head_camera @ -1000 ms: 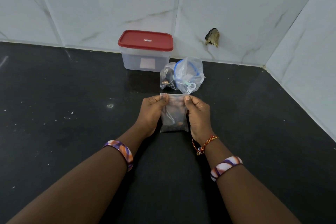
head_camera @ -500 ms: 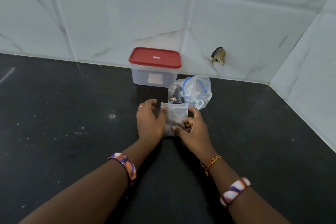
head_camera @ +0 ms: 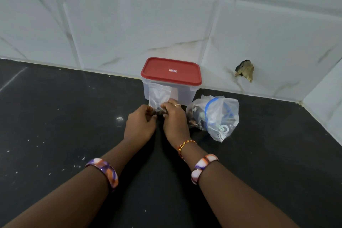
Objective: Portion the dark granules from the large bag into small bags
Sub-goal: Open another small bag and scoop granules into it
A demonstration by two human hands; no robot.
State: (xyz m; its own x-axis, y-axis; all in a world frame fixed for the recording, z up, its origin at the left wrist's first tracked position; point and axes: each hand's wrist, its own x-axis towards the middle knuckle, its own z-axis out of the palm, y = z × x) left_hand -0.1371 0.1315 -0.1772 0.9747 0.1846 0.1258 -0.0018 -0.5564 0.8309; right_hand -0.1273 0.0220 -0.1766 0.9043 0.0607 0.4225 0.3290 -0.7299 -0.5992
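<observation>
Both hands pinch the small bag (head_camera: pixel 159 96) at its lower end: left hand (head_camera: pixel 140 126) from the left, right hand (head_camera: pixel 174 119) from the right, bag upright against the red-lidded container (head_camera: pixel 171 81). Large bag (head_camera: pixel 214 116) lies on the black surface (head_camera: pixel 55 126), just right of the right hand.

Both hands (head_camera: pixel 141 123) (head_camera: pixel 174 118) pinch small bag (head_camera: pixel 159 96) before red-lidded container (head_camera: pixel 171 79).

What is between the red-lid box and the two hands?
In the head view, the small bag stands there. Both the left hand and right hand pinch its bottom, and its top leans in front of the red-lidded box.
</observation>
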